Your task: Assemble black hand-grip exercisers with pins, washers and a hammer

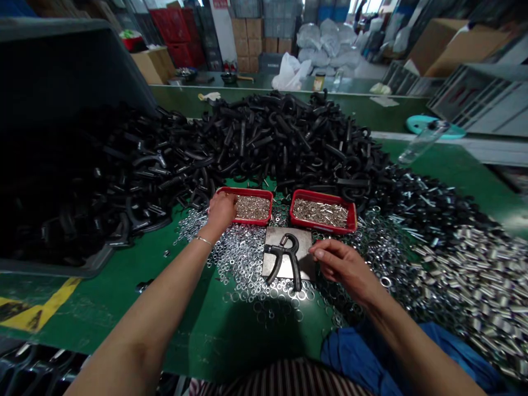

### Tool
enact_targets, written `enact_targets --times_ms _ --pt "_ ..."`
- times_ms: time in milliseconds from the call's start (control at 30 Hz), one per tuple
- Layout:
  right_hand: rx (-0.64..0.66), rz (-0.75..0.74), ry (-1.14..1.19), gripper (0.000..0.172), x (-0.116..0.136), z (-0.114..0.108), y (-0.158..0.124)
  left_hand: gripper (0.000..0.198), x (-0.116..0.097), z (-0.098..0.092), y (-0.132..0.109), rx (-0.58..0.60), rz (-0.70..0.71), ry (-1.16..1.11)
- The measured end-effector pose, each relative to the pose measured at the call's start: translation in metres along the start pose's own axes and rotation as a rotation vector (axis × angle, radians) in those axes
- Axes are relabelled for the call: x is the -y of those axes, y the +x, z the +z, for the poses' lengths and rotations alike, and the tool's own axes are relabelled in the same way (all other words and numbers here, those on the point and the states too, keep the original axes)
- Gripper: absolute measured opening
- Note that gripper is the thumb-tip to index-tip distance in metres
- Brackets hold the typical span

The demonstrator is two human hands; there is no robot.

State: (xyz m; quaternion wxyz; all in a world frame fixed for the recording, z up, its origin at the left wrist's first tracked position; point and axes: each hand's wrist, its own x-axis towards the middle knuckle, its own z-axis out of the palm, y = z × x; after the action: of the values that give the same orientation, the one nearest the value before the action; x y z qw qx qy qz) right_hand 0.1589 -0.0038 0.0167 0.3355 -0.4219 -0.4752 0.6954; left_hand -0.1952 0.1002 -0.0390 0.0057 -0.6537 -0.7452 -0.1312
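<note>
A black hand grip strengthener (pixel 284 258) lies on a square metal plate (pixel 306 242), its two handles pointing toward me. My left hand (pixel 223 212) dips over the left end of a red tray (pixel 252 222) full of small metal pins. Its fingers are bent together, with their tips hidden among the pins. Just right of the plate, my right hand (pixel 336 261) hovers with thumb and forefinger pinched; anything between them is too small to make out. Behind it stands a second red tray (pixel 325 226) holding longer metal pins.
Black grip handles (pixel 272 132) form a large heap behind the trays. Loose rings and nuts (pixel 239 258) surround the plate. Metal sleeves (pixel 487 291) are piled at right. A large grey bin (pixel 94 264) lies on its side at left; a clear bottle (pixel 423 144) lies back right.
</note>
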Motion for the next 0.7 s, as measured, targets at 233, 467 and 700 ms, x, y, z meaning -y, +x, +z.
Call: enact_targets --times_ms 233,467,700 --pt "0.032 -0.024 0.001 0.020 -0.004 0.007 -0.002 0.017 -0.004 -0.004 -0.001 -0.013 -0.011 -0.058" --pt "0.047 -0.090 -0.343 0.029 -0.009 0.006 0.026 0.015 -0.006 -0.002 -0.007 -0.069 -0.052 -0.119" --pt "0.028 -0.688 -1.413 0.026 0.016 0.063 0.162 0.011 -0.006 -0.012 -0.010 -0.128 0.006 -0.215"
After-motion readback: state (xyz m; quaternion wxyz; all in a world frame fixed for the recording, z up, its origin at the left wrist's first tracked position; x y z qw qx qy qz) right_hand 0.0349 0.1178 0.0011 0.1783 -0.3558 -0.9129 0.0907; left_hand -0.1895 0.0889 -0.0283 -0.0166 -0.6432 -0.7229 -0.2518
